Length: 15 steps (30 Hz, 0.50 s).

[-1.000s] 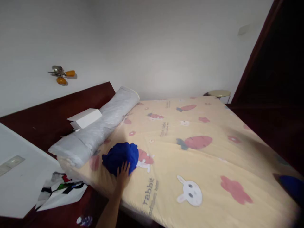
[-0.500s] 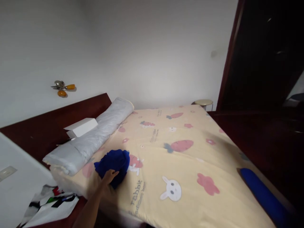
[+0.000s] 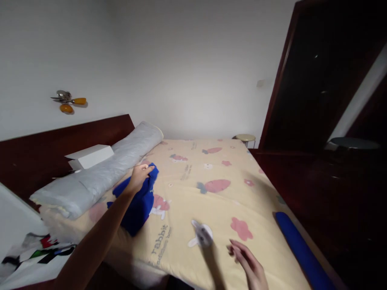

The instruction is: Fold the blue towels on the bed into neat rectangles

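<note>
My left hand (image 3: 141, 176) is closed on a blue cloth (image 3: 137, 211), pinching it near its upper edge. The cloth is bunched and hangs in folds over the near left part of the bed, its lower end on or just above the sheet; its exact kind cannot be made out. Over the front of the bed is my right hand (image 3: 248, 264), fingers loosely bent and nothing in them. Its shadow falls across a printed rabbit face. The bed wears a cream sheet (image 3: 184, 209) with carrots, rabbits and flowers.
A grey rolled quilt (image 3: 105, 177) lies along the dark wooden headboard (image 3: 54, 141), a white box (image 3: 92, 156) beside it. A long blue object (image 3: 302, 249) rests at the right bed edge. Bottom left are patterned bags (image 3: 39, 253). A round stool (image 3: 245, 137) stands behind.
My left hand has lifted part of the blue cloth up and away from me. My right hand has come into view at the bottom. The view has turned slightly right.
</note>
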Tool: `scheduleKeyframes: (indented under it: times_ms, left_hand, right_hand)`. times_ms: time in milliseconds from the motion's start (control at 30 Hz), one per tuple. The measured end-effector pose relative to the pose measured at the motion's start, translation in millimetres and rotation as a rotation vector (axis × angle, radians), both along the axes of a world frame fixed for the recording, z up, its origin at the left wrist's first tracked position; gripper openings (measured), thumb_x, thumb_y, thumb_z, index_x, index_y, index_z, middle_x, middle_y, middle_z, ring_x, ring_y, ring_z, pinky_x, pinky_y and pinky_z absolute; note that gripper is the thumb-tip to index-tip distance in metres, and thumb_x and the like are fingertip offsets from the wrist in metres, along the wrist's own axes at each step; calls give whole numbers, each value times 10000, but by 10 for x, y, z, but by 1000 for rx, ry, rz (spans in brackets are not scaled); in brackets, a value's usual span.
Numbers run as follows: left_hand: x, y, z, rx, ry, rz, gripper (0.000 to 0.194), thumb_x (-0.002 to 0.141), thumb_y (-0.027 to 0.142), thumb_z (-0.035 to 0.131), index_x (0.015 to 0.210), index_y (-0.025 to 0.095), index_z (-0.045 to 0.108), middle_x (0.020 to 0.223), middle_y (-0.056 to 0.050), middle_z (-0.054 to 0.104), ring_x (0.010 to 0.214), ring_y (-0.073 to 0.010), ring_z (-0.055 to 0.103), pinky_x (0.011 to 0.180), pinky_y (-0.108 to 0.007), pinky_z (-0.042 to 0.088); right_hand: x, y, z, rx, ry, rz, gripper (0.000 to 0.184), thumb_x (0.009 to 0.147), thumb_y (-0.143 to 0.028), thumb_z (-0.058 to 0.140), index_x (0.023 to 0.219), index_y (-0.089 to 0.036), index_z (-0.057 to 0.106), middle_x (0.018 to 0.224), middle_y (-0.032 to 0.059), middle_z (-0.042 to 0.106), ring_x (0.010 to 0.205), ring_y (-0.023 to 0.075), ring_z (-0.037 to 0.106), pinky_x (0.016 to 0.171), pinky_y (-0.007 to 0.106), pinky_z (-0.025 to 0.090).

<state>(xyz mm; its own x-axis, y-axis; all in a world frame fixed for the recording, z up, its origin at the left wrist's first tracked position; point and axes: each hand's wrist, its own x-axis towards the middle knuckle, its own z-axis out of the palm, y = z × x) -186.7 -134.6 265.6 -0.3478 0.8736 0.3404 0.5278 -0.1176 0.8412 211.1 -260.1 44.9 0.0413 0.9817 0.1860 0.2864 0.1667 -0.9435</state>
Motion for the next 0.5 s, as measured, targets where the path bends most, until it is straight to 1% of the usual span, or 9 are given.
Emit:
scheduleKeyframes:
  times_ms: [67,133,167,200,267,333,400,433,500]
  left_hand:
    - [401,-82,4,-15,-100,-148,370,722,530,571,607,262,343,552,76,381,516,-106,416,526,-250,358]
    - [798,-199,-21,-26,-156,-272,362,721,541,554,619,257,353,563,76,389,511,-105,423,521,-250,359]
    - [987,-262,-36,-31,-168,-329,355,724,535,555,621,252,367,567,76,394,512,-102,420,520,-246,350]
    - [1162,-325,-47,-39,-170,-388,346,725,524,565,623,245,387,569,76,401,515,-98,416,522,-242,339]
    - [1444,-443,-45,-54,-143,-513,322,735,493,586,630,234,425,569,78,406,526,-93,401,529,-238,316]
    - [1587,-539,-15,-55,-99,-621,291,719,440,636,636,228,456,575,80,419,551,-94,401,543,-237,307]
    - [1569,-599,10,-48,18,-681,238,673,354,698,672,227,497,601,81,460,585,-102,429,565,-236,319]
    - [1507,-611,6,-39,102,-679,210,644,294,716,713,231,528,633,78,504,614,-110,460,585,-236,335]
    - [1322,-589,-58,-6,264,-595,262,599,174,699,825,249,590,733,63,598,699,-134,533,650,-244,377]
  right_hand:
    - [-216,188,539,32,188,55,458,854,-591,510,1092,-236,674,1118,108,726,1071,298,660,894,423,556]
    - [-445,359,1086,161,170,118,449,864,-541,515,1188,-255,633,1243,101,673,1192,282,591,987,440,492]
    - [-550,436,1315,220,130,175,450,874,-503,500,1240,-261,604,1303,94,636,1249,269,547,1036,453,448]
    - [-641,508,1496,259,67,228,450,875,-450,501,1276,-263,579,1337,88,611,1289,258,508,1074,462,405]
    - [-750,635,1711,266,-134,323,479,827,-328,542,1297,-240,561,1330,97,611,1298,263,491,1092,477,368]
    - [-728,724,1785,225,-333,377,473,750,-205,565,1220,-192,614,1218,115,673,1194,282,567,1036,466,412]
    - [-566,754,1832,192,-440,412,379,699,-133,548,1049,-166,689,1037,100,734,1004,267,653,924,407,481]
    - [-447,744,1875,190,-453,433,325,698,-122,532,967,-166,708,957,83,747,916,248,672,864,369,503]
    - [-181,681,2019,231,-476,444,285,717,-126,507,898,-182,721,871,51,750,824,216,679,800,319,514]
